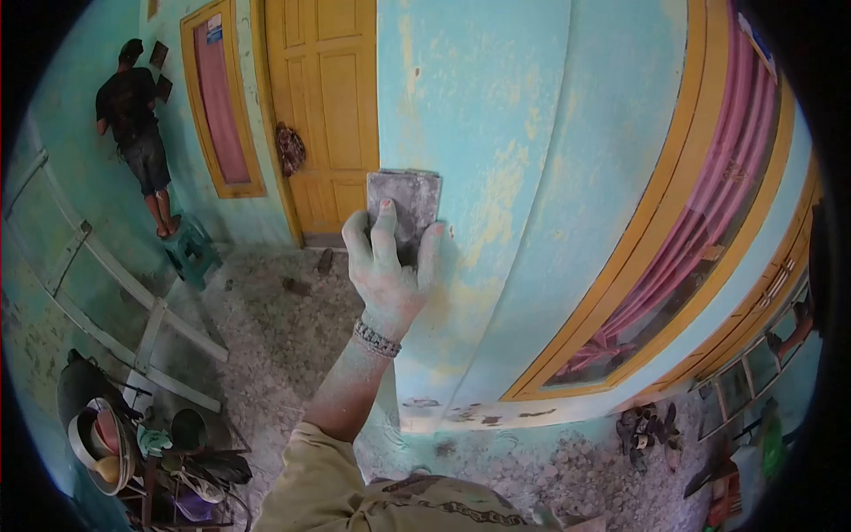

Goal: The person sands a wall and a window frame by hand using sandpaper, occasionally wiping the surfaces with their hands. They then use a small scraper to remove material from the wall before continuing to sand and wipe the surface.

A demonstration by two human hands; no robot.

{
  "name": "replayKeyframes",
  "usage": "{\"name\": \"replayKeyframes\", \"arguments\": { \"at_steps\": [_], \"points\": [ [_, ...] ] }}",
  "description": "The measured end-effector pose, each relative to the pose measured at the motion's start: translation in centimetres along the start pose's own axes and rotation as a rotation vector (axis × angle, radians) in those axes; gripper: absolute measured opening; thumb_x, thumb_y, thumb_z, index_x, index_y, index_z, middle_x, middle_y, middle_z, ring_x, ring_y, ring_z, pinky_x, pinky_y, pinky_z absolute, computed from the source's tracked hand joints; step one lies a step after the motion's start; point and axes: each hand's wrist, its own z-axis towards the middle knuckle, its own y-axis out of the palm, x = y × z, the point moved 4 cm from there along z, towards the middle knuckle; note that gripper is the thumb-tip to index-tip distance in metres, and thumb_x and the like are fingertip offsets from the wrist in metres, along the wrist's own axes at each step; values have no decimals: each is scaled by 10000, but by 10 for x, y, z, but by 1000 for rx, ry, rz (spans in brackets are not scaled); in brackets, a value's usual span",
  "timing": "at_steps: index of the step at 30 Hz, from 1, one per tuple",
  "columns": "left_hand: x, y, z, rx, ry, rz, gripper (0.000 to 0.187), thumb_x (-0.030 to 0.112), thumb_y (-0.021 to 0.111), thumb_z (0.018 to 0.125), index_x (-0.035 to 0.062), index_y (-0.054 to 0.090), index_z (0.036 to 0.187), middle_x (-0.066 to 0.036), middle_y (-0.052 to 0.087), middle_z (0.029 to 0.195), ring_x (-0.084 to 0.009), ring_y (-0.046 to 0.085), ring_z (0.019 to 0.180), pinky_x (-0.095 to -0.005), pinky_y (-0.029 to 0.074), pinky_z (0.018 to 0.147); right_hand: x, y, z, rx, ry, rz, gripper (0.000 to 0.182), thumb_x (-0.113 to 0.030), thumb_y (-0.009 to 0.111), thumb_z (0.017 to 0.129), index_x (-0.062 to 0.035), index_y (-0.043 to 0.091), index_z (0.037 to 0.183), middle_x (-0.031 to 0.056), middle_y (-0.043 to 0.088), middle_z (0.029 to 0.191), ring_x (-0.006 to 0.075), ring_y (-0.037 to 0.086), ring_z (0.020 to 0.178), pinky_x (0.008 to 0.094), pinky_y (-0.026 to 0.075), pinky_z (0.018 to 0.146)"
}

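My left hand (390,279), coated in pale dust and wearing a braided bracelet (377,339), is raised in the middle of the head view. Its fingers and thumb grip a worn grey rectangular pad (405,191) that looks like sandpaper. The pad is at the corner edge of the light blue wall (479,177), where paint is scuffed and yellowish patches show. My right hand does not show.
A person (133,102) stands on a green plastic stool (191,253) at the far left wall. A wooden ladder-like frame (133,284) leans nearby. Pans (106,448) and other items crowd the lower left. Behind is a yellow door (332,97); a curtained window (656,239) is right.
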Motion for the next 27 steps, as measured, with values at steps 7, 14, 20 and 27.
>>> {"name": "replayKeyframes", "arguments": {
  "at_steps": [7, 14, 20, 27],
  "points": [
    [0, 10, 19, 81, -33, -54, 553, 231, 772, 804, -100, 510, 1161, -308, 457, 1128, -391, 519, 1003, -428, 489, 780, -23, 2, 6, 7, -49, 1, 178, -215, 556, 900, -68, 656, 909, 121, 618, 738, 285, 598, 633, 400, 471, 568],
    [-5, 23, 34, -21, -126, 113, 661, 327, 668, 902, -22, 407, 1399, -260, 452, 1153, -379, 458, 1063, -446, 423, 887, -21, 28, 8, -5, -16, -45, 173, -209, 567, 890, -61, 655, 875, 138, 613, 742, 304, 600, 664, 409, 469, 592],
    [-17, 12, 14, 16, -173, -33, 712, 321, 685, 895, -16, 365, 1434, -220, 456, 1125, -328, 468, 994, -412, 428, 875, -37, 36, 20, 50, -261, -305, 171, -203, 578, 881, -54, 654, 845, 152, 609, 745, 320, 602, 690, 416, 467, 612],
    [-20, 10, 22, 109, -595, -480, 756, 335, 838, 752, -35, 436, 1275, -160, 572, 1040, -229, 605, 909, -358, 494, 796, -445, 83, -278, 472, -1773, -211, 193, -46, 641, 869, 9, 635, 1053, 204, 632, 1021, 382, 587, 946, 418, 470, 822]
  ]
}}
